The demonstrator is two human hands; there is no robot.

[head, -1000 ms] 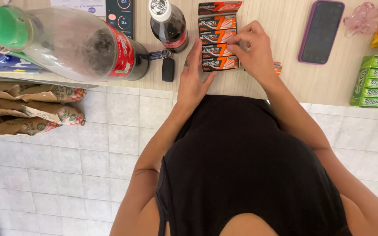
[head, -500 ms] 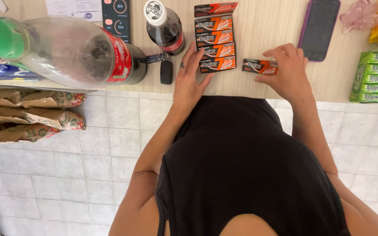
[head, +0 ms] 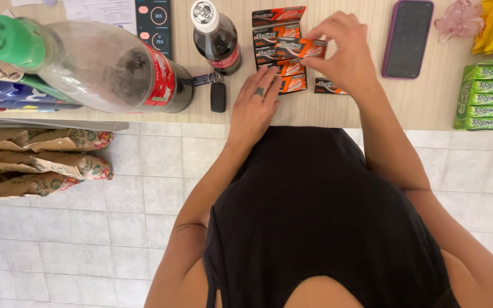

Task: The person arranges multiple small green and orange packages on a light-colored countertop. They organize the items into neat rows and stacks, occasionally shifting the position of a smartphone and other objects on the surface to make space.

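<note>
A column of orange and black gum packs (head: 278, 34) lies on the wooden counter (head: 372, 102). My right hand (head: 343, 48) pinches one orange gum pack (head: 303, 50) and holds it over that column. My left hand (head: 256, 102) rests flat on the counter with its fingertips against the lowest packs of the column. One more orange pack (head: 327, 87) lies alone on the counter just below my right hand.
A big clear bottle with a green cap (head: 87, 60) lies on its side at the left. A small dark soda bottle (head: 217, 35), a car key (head: 218, 96), a phone in a purple case (head: 407, 37) and a green gum box (head: 489, 94) sit nearby. Brown bags (head: 35, 162) lie below.
My right hand moved from the counter at the right back to the column, now carrying an orange pack. One pack stays behind on the counter. My left hand barely shifted.
</note>
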